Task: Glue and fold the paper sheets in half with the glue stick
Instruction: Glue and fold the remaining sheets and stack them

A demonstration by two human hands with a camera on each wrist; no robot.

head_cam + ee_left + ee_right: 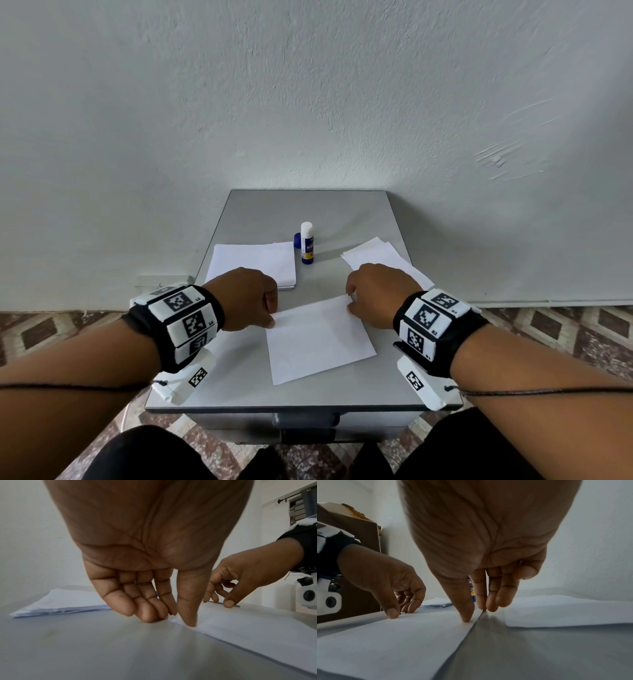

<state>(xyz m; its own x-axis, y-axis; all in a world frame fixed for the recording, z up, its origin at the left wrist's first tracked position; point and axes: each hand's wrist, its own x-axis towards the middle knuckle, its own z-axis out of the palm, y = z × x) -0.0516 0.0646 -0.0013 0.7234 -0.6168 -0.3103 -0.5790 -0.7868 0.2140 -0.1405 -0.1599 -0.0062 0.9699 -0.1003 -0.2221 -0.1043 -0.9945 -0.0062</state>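
- Left hand (246,298) and right hand (380,294) pinching far corners of paper sheet (318,339), flat on table (308,212).
- Probably mid-fold; stack (253,263) beyond left grip.
- Glue stick (307,243) upright beyond, between both grips, uncapped.

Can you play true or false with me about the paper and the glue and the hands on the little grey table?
1. The white glue stick with the blue label stands upright on the grey table. True.

2. The right hand holds the glue stick. False: no hand touches it; the right hand's thumb and fingers are at the far right corner of the white paper sheet lying in front.

3. The left hand is at the far left corner of that sheet. True.

4. The small blue cap is on top of the glue stick. False: it sits on the table just left of it.

5. The neat pile of white paper lies far left on the table. True.
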